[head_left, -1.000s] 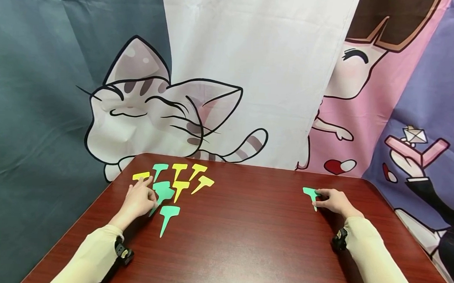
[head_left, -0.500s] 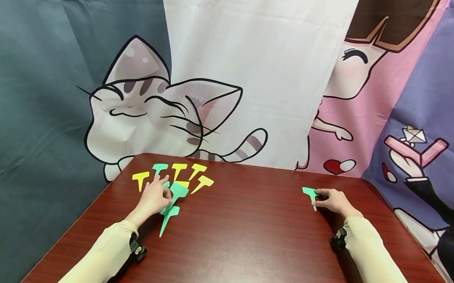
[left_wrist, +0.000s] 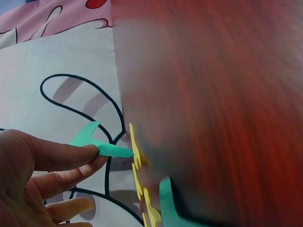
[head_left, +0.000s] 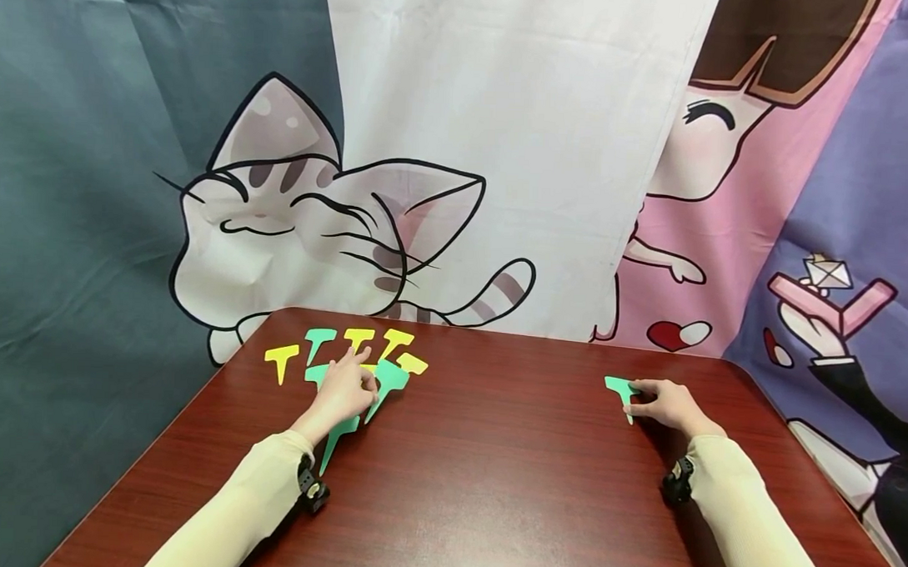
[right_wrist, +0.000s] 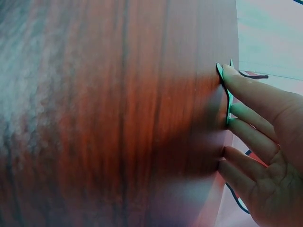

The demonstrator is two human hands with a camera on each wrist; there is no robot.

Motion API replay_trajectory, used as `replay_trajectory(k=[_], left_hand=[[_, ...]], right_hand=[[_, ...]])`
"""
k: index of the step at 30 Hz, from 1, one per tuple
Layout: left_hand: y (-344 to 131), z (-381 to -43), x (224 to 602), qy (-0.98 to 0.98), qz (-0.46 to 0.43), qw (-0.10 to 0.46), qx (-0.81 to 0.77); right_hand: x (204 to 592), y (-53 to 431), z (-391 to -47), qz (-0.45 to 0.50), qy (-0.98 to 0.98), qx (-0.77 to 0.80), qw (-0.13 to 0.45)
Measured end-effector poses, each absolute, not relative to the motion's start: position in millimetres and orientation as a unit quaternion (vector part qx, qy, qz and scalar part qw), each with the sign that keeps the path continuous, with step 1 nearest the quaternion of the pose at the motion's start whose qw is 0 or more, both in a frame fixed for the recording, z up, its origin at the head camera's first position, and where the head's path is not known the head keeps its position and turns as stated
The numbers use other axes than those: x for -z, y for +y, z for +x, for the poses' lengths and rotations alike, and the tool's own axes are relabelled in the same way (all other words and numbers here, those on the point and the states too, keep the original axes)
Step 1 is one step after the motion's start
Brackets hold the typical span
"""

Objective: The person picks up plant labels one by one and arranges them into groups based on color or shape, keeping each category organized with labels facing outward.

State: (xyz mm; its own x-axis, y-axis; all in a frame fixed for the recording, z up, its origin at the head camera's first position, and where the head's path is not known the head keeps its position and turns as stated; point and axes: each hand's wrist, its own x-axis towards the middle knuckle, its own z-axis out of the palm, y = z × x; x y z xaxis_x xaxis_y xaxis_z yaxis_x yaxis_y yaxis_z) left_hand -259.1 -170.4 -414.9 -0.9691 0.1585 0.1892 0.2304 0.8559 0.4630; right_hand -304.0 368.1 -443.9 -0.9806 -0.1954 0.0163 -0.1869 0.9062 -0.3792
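Note:
My left hand (head_left: 345,390) pinches a green T-shaped plant label (head_left: 392,378) between thumb and forefinger, its stem slanting down to the left. In the left wrist view the held label (left_wrist: 116,150) is off the table. Below and around that hand lie other green labels (head_left: 339,434) and yellow labels (head_left: 281,357), some partly hidden by it. Over on the right, my right hand (head_left: 669,404) holds another green plant label (head_left: 617,384) at the tabletop, thumb by the stem and forefinger by the head. The right wrist view shows this label (right_wrist: 230,105) edge-on between thumb and fingers.
The brown wooden table (head_left: 486,451) ends at a cloth backdrop (head_left: 564,154) printed with cartoon figures. Several yellow and green labels, including a green one (head_left: 320,335), lie towards the table's back left. Both wrists wear small black cameras (head_left: 312,485).
My left hand has moved right across the group of labels, carrying the green plant label. The yellow label at far left is uncovered. My right hand has stayed in place.

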Motion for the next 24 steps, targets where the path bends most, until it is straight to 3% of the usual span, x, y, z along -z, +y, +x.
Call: replay_trajectory(k=[24], left_hand=[[-86.7, -286.2, 418.1, -0.952, -0.118, 0.07, 0.272]], right_hand=[[441.5, 367.3, -302.7, -0.101, 0.977, 0.19, -0.002]])
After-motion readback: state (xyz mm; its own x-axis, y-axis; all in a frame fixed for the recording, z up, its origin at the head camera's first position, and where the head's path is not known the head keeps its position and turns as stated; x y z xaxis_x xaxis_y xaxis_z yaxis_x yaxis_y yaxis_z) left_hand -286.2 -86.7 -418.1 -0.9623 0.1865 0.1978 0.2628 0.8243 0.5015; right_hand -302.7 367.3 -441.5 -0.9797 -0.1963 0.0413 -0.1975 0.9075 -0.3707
